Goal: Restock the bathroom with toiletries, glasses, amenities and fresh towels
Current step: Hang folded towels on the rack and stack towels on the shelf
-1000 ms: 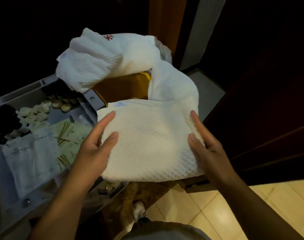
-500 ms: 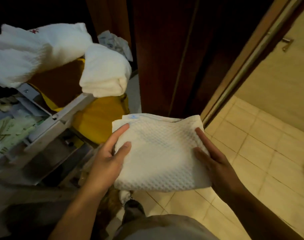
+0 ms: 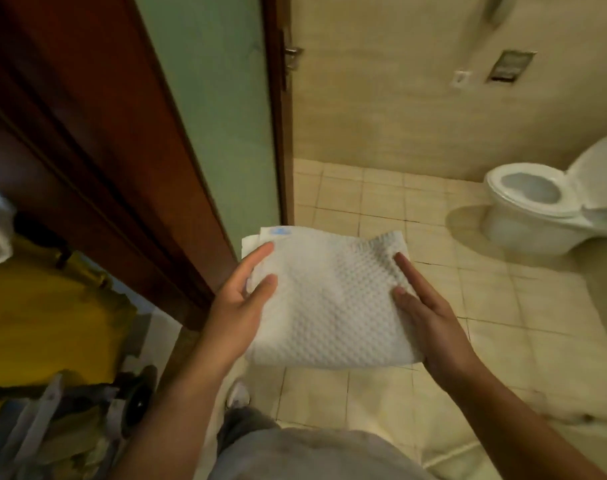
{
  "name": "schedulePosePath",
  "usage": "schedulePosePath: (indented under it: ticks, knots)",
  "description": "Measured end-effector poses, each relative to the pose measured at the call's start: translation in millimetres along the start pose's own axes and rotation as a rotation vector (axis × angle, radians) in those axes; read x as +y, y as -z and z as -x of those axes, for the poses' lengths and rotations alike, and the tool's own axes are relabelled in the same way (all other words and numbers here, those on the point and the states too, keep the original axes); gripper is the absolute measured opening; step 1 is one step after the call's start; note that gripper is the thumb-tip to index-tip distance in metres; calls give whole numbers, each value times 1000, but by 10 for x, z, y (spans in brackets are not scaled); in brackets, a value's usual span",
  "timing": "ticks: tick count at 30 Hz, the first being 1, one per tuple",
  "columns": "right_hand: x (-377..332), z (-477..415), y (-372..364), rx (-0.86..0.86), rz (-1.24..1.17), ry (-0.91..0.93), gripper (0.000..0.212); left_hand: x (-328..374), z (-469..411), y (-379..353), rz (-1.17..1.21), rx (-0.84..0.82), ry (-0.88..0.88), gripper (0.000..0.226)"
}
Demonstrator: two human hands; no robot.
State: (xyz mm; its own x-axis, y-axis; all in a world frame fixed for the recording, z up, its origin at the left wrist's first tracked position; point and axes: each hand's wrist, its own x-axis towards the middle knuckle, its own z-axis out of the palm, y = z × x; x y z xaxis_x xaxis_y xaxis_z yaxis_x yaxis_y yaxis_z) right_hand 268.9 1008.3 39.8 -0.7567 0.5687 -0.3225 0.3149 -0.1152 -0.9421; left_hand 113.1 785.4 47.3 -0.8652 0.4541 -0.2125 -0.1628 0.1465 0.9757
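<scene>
Bathroom [image 3: 502, 323]: left hand [image 3: 236, 306], right hand [image 3: 430, 317] hold one towel [image 3: 329, 299].

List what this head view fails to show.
Head view, fingers of the left hand and right hand under the folded towel: hidden by it.
Head view, blue label: too blurred to read.
Head view, toilet: cut off by the right edge.
Head view, yellow cart bag: blurred, cut by the left edge.

I see beige floor tiles [image 3: 381, 199], 1 white toilet [image 3: 534, 209]; well left of it, a green-paned wooden door [image 3: 205, 98].
</scene>
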Motion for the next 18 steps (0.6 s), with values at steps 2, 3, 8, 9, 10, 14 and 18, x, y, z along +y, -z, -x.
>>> schedulePosePath:
  ticks: [2, 3, 8, 9, 10, 14, 18]
  knots:
    - [32, -4, 259, 86, 14, 20, 44, 61, -117, -328, -7, -64, -12, 42]
    - [41, -7, 364, 127, 27, 35, 44, 77, -185, -467, -13, -92, -18, 42]
    - [72, -105, 820, 313, 21, 36, 43, 209, -560, -1017, -71, -247, -38, 41]
    - [77, -145, 900, 334, 2, 28, 42, 235, -652, -1113, -77, -276, -41, 41]
    - [83, -193, 976, 354, -12, 18, 42, 256, -750, -1212, -76, -303, -35, 41]
    - [34, -469, 1231, 442, 2, 5, 43, 332, -1217, -1624, -106, -400, -36, 42]
    - [-123, -852, 1449, 508, 9, -22, 46, 458, -1770, -1985, -83, -506, -1, 42]
